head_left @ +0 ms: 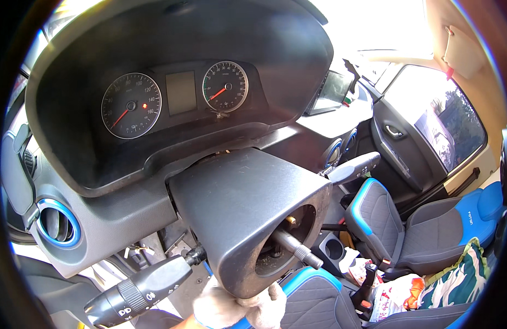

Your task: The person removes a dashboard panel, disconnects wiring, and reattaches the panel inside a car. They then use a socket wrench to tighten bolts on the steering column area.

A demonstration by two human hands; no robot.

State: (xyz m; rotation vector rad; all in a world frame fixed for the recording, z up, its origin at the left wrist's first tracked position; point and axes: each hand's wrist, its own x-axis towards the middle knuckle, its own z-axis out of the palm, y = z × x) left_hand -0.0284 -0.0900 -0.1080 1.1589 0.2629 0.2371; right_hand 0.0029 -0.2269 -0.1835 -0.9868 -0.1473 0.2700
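Observation:
A black steering column cover [248, 189] sits below the instrument cluster, and a bare splined steering shaft [296, 248] sticks out of its round opening. There is no steering wheel on the shaft. My left hand [237, 308], in a whitish work glove, reaches in from the lower edge. Its curled fingers press against the bottom edge of the cover, which partly hides them. The left stalk switch [141, 288] juts out toward the lower left, the right stalk switch [354, 167] toward the passenger side. My right hand is out of sight.
The instrument cluster [179, 98] is lit by one red lamp. A blue-ringed air vent [58, 222] is at left. Seats with blue trim [365, 205] stand at right, near the handbrake lever [365, 290], a cup holder [334, 249], plastic bags [398, 296] and a camouflage cloth [456, 279].

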